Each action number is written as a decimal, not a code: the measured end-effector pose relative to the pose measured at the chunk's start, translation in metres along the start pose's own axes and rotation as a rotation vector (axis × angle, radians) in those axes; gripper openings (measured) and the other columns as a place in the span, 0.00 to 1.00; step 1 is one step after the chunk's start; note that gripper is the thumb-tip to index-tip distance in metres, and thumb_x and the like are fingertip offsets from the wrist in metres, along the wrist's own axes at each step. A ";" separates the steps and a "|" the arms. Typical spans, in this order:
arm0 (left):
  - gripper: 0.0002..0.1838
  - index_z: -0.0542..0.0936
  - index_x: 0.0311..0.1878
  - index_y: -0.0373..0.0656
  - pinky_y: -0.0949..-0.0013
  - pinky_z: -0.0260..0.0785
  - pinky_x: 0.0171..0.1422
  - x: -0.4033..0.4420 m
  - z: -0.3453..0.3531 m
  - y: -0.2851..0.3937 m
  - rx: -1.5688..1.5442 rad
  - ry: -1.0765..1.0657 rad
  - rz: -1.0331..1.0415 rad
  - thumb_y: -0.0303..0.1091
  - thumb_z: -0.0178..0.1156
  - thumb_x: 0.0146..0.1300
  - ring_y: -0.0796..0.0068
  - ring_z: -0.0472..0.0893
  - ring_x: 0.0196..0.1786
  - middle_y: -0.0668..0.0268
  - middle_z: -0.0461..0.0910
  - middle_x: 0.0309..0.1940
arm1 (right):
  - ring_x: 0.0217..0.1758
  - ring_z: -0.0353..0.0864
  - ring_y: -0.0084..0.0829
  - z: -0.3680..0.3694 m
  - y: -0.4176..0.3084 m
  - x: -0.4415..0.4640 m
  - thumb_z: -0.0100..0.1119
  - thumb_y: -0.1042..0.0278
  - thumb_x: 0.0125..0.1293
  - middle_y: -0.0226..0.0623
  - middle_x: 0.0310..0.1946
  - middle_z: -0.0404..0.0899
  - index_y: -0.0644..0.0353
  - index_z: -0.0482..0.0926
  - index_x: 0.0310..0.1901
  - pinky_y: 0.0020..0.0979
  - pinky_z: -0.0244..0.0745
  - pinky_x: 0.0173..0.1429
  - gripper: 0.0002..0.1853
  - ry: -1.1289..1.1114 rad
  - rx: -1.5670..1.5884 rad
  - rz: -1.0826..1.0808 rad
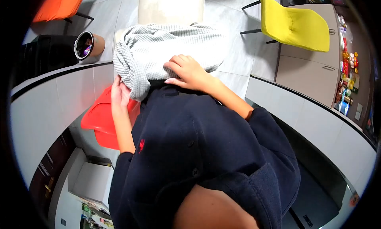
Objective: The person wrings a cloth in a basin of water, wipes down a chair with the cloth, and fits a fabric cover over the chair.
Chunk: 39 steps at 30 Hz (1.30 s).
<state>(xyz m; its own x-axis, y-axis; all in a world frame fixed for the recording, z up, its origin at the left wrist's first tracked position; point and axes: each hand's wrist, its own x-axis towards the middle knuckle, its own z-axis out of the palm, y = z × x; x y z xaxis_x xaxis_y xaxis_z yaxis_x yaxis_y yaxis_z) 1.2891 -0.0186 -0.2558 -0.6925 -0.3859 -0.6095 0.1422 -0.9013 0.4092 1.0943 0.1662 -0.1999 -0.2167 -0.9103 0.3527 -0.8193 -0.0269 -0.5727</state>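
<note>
A pale grey-white ribbed cloth lies bunched in front of my dark shirt, over a cream seat. At its left end, my left hand is against a hanging fold of the cloth, its fingertips partly hidden by the fabric. Whether those fingers grip the fold cannot be made out. My right hand rests on the cloth's near edge, right of the middle, with its fingers curled on the fabric and the thumb below them.
A red chair is by my left forearm. Beyond are a waste bin, an orange chair at the upper left and a yellow chair at the upper right. Cabinets with packaged goods stand on the right.
</note>
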 end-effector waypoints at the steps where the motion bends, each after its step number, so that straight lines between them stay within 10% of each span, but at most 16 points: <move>1: 0.18 0.67 0.54 0.38 0.66 0.66 0.55 0.012 -0.021 -0.008 0.019 -0.007 -0.012 0.39 0.42 0.66 0.68 0.73 0.51 0.60 0.73 0.49 | 0.34 0.69 0.33 0.001 0.002 -0.005 0.55 0.66 0.50 0.32 0.28 0.67 0.57 0.68 0.31 0.32 0.62 0.36 0.09 -0.016 -0.061 -0.067; 14: 0.19 0.68 0.52 0.35 0.70 0.63 0.57 -0.010 -0.019 0.002 0.323 -0.070 0.150 0.37 0.52 0.63 0.74 0.72 0.51 0.62 0.73 0.48 | 0.30 0.71 0.44 -0.022 0.005 -0.012 0.55 0.74 0.54 0.42 0.25 0.69 0.63 0.69 0.29 0.36 0.66 0.33 0.05 0.097 0.260 0.218; 18: 0.17 0.71 0.49 0.35 0.62 0.62 0.59 -0.009 -0.016 0.005 0.021 0.010 0.330 0.34 0.52 0.60 0.68 0.72 0.52 0.59 0.74 0.47 | 0.28 0.71 0.32 -0.029 0.017 -0.021 0.53 0.74 0.57 0.40 0.25 0.70 0.65 0.70 0.31 0.27 0.67 0.35 0.04 0.173 0.529 0.385; 23: 0.25 0.67 0.55 0.33 0.58 0.55 0.65 0.005 -0.043 0.016 -0.302 -0.530 0.171 0.43 0.42 0.63 0.60 0.67 0.59 0.54 0.69 0.55 | 0.31 0.67 0.19 -0.055 0.005 -0.024 0.52 0.72 0.60 0.29 0.26 0.69 0.65 0.70 0.31 0.21 0.65 0.38 0.05 0.152 0.754 0.469; 26: 0.26 0.58 0.62 0.36 0.61 0.47 0.69 0.025 -0.050 -0.005 -0.111 0.011 0.161 0.41 0.40 0.64 0.61 0.60 0.64 0.56 0.61 0.61 | 0.31 0.65 0.18 -0.069 -0.007 -0.026 0.51 0.71 0.61 0.28 0.26 0.68 0.63 0.70 0.31 0.20 0.63 0.38 0.05 0.108 0.725 0.471; 33: 0.34 0.50 0.66 0.40 0.71 0.38 0.71 0.049 -0.070 0.002 1.589 -0.312 0.525 0.48 0.44 0.61 0.70 0.50 0.69 0.64 0.51 0.67 | 0.30 0.64 0.15 -0.069 -0.018 -0.037 0.52 0.70 0.61 0.25 0.26 0.68 0.62 0.70 0.31 0.18 0.61 0.35 0.05 0.172 0.685 0.584; 34: 0.33 0.51 0.66 0.41 0.70 0.37 0.71 0.046 -0.062 0.015 1.683 -0.314 0.823 0.47 0.43 0.61 0.71 0.50 0.69 0.64 0.52 0.66 | 0.30 0.64 0.15 -0.069 -0.020 -0.037 0.52 0.70 0.61 0.25 0.26 0.68 0.62 0.70 0.31 0.18 0.61 0.35 0.05 0.181 0.695 0.592; 38: 0.25 0.60 0.62 0.37 0.60 0.48 0.69 0.091 -0.115 0.062 -0.325 -0.684 0.066 0.39 0.41 0.64 0.63 0.59 0.64 0.59 0.60 0.62 | 0.29 0.63 0.14 -0.067 -0.025 -0.035 0.52 0.70 0.62 0.24 0.25 0.68 0.62 0.70 0.32 0.17 0.61 0.34 0.05 0.199 0.642 0.596; 39: 0.22 0.64 0.58 0.36 0.57 0.57 0.64 0.088 -0.096 0.071 -0.201 -0.599 0.116 0.38 0.41 0.64 0.61 0.65 0.60 0.58 0.65 0.58 | 0.29 0.64 0.14 -0.065 -0.026 -0.035 0.52 0.70 0.62 0.24 0.25 0.68 0.62 0.70 0.32 0.17 0.61 0.34 0.05 0.205 0.638 0.609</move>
<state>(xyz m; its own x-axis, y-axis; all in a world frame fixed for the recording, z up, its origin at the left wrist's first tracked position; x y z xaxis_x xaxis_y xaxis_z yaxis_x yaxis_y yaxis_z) 1.3060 -0.1349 -0.3455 -0.9317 -0.3583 -0.0600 0.3290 -0.9021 0.2792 1.0887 0.2256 -0.1490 -0.6570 -0.7519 -0.0554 -0.0953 0.1557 -0.9832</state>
